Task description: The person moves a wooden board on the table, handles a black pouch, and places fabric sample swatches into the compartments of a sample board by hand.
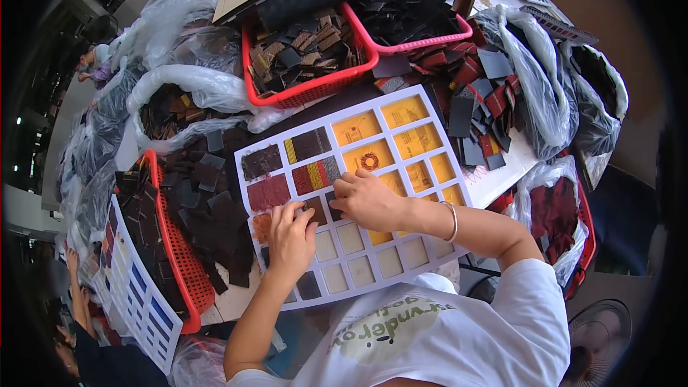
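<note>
A white sample board (240, 172) with rows of square windows lies tilted in front of me. Carpet swatches fill several windows on its left, among them a maroon swatch (268, 193) and a red, yellow and grey striped swatch (311, 177). Windows on the right show yellow backing (418, 142); lower ones show pale backing (389, 261). My left hand (290, 242) rests on the board with its fingers apart, fingertips at a brown swatch (313, 210). With bent fingers, my right hand (369, 202) pinches a dark swatch (334, 208) at the neighbouring window.
A red basket (315, 89) of swatches and a pink basket (416, 46) of black pieces stand behind the board. Loose swatches (476, 111) lie at right. Another red basket (175, 258) and a second sample board (136, 294) are at left, near plastic bags (190, 86).
</note>
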Demonstrator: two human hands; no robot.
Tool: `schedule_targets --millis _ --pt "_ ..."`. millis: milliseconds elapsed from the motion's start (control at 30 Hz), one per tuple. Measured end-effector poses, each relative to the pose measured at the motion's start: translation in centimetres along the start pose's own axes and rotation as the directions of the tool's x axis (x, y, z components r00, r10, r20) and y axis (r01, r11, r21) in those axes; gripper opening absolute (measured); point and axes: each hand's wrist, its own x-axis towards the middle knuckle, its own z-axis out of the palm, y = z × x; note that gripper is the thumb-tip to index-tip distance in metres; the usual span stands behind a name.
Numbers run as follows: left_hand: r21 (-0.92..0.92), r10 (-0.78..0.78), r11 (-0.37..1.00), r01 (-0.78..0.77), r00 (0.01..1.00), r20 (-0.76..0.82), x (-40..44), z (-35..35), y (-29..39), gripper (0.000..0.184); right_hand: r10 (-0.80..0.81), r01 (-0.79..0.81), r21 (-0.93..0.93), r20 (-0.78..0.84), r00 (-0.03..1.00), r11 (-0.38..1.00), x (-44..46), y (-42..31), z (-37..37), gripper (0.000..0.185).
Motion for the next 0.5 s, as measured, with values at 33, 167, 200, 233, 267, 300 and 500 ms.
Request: schedule_targets --millis 33,167,200,233,267,300,500 --pt "0.017 0.022 1.0 -0.023 0.999 0.044 0.7 -0.9 -0.2 0.024 0.01 -0.014 0.137 0.029 1.0 0.991 0.1 1.2 -0.8 0.017" --pt "-0.193 0.001 0.981 0.005 1.0 0.027 7.1 -3.8 -3.0 0.015 0.306 -0.291 0.099 -0.398 0.865 0.952 2.3 11.1 -6.7 0.012" --pt "-0.21 -0.008 0.978 -0.003 0.999 -0.052 9.5 -4.3 -3.5 0.012 0.363 -0.397 0.038 -0.494 0.791 0.917 2.8 14.5 -8.7 0.011" --pt "-0.16 0.01 0.987 -0.034 0.989 -0.15 12.1 -4.4 -4.4 0.011 0.378 -0.475 -0.01 -0.589 0.714 0.88 3.4 19.3 -9.1 0.011" --pt "-0.107 0.037 0.992 -0.062 0.975 -0.218 14.9 -4.1 -5.4 0.012 0.41 -0.568 -0.079 -0.612 0.676 0.819 3.7 23.2 -10.2 0.013" --pt "-0.099 -0.014 0.995 -0.008 0.976 -0.218 17.6 -3.6 -6.4 0.012 0.416 -0.655 -0.187 -0.639 0.647 0.732 3.7 26.9 -11.1 0.013" --pt "0.33 0.255 0.929 -0.169 0.937 -0.239 29.4 0.8 -8.6 0.037 0.658 -0.929 -0.162 -0.666 0.351 0.332 3.1 36.2 -14.2 0.035"
